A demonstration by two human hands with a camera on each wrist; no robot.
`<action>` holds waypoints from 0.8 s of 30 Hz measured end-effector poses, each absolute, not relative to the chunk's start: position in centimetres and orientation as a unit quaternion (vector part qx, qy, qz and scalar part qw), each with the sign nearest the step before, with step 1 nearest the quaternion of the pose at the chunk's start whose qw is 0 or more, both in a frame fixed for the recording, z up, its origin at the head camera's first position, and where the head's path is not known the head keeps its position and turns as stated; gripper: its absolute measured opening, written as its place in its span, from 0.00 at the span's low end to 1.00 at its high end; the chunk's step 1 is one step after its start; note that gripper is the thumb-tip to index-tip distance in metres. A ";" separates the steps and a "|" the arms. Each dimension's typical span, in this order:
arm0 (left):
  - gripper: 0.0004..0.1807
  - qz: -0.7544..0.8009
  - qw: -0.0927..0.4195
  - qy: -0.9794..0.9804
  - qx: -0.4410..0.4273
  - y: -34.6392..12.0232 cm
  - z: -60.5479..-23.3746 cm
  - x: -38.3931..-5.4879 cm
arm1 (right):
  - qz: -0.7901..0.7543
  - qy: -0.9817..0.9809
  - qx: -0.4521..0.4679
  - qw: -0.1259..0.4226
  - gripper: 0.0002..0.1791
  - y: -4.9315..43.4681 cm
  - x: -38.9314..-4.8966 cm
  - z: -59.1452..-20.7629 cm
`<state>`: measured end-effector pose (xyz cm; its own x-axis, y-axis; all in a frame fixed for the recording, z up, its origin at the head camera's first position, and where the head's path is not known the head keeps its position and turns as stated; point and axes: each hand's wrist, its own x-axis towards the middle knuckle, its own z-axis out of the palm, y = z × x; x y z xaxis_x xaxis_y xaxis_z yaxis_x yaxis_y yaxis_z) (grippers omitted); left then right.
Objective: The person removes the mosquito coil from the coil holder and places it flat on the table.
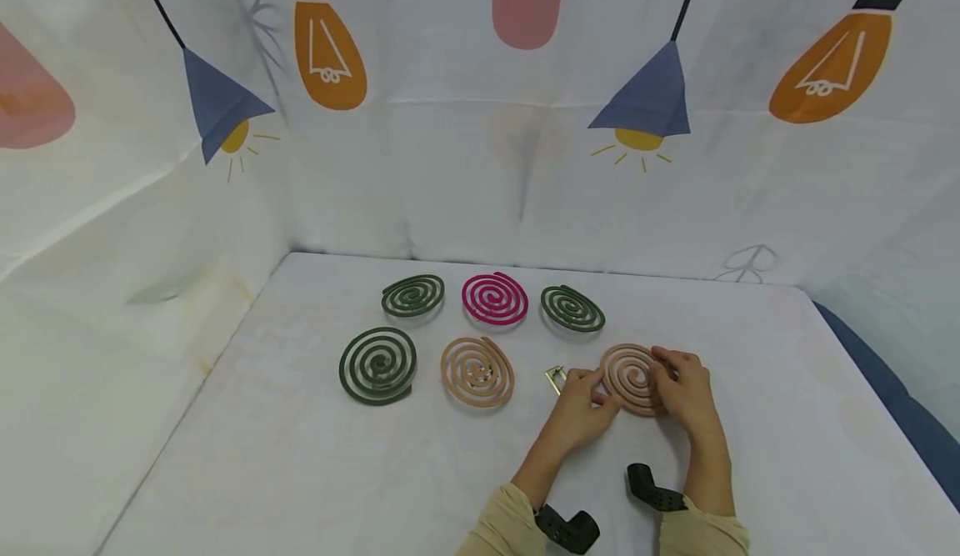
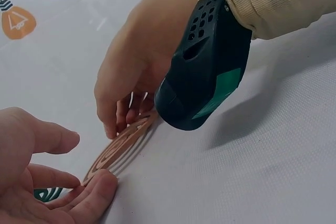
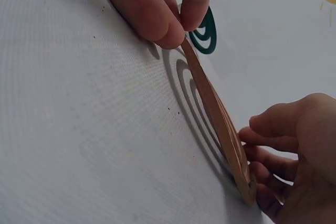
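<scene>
A tan mosquito coil [image 1: 628,377] lies between my two hands at the right of the group, tilted slightly above its shadow on the white table in the right wrist view. My left hand [image 1: 581,413] pinches its left edge with the fingertips. On the opposite edge, my right hand [image 1: 686,393] grips it between thumb and fingers. The same coil [image 2: 118,148] shows nearly edge-on in the left wrist view, as does its rim [image 3: 220,124] in the right wrist view. Just behind the left hand, a small gold-coloured metal piece [image 1: 555,378] is partly hidden.
Another tan coil [image 1: 456,377] and a dark green coil [image 1: 377,364] lie to the left. Behind them sit a green coil [image 1: 412,296], a magenta coil [image 1: 495,298] and another green coil [image 1: 572,308]. A printed white cloth [image 1: 465,181] hangs behind the table.
</scene>
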<state>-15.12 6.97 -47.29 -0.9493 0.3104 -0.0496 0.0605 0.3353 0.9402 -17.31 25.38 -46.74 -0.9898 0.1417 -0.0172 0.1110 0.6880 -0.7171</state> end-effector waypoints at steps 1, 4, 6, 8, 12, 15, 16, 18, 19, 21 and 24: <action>0.30 0.562 0.111 0.811 0.116 7.0 -47.3 -15.1 | 0.388 -0.919 -0.067 0.022 0.23 25.4 -17.3 -46.7; 0.30 0.554 0.115 0.817 0.113 6.9 -47.3 -15.2 | 0.389 -0.919 -0.064 0.022 0.22 25.4 -17.3 -46.7; 0.30 0.549 0.113 0.820 0.114 6.9 -47.3 -15.2 | 0.390 -0.918 -0.062 0.023 0.22 25.4 -17.3 -46.6; 0.30 0.549 0.115 0.820 0.112 6.9 -47.2 -15.2 | 0.393 -0.917 -0.062 0.021 0.22 25.5 -17.2 -46.6; 0.29 0.549 0.106 0.821 0.114 6.8 -47.1 -15.1 | 0.394 -0.916 -0.064 0.026 0.22 25.5 -17.2 -46.7; 0.28 0.550 0.091 0.822 0.119 6.7 -46.9 -15.2 | 0.394 -0.916 -0.065 0.030 0.22 25.5 -17.2 -46.7; 0.27 0.553 0.083 0.820 0.124 6.7 -46.9 -15.2 | 0.394 -0.916 -0.064 0.033 0.22 25.5 -17.2 -46.7; 0.25 0.568 0.071 0.810 0.128 6.4 -46.7 -15.4 | 0.397 -0.915 -0.060 0.041 0.22 25.4 -17.3 -46.6; 0.23 0.577 0.064 0.804 0.130 6.3 -46.6 -15.5 | 0.400 -0.914 -0.057 0.046 0.22 25.3 -17.3 -46.6; 0.20 0.594 0.051 0.792 0.133 6.1 -46.5 -15.6 | 0.407 -0.910 -0.051 0.056 0.21 25.1 -17.4 -46.5; 0.17 0.609 0.034 0.782 0.132 5.8 -46.3 -15.8 | 0.417 -0.905 -0.048 0.067 0.21 24.7 -17.5 -46.3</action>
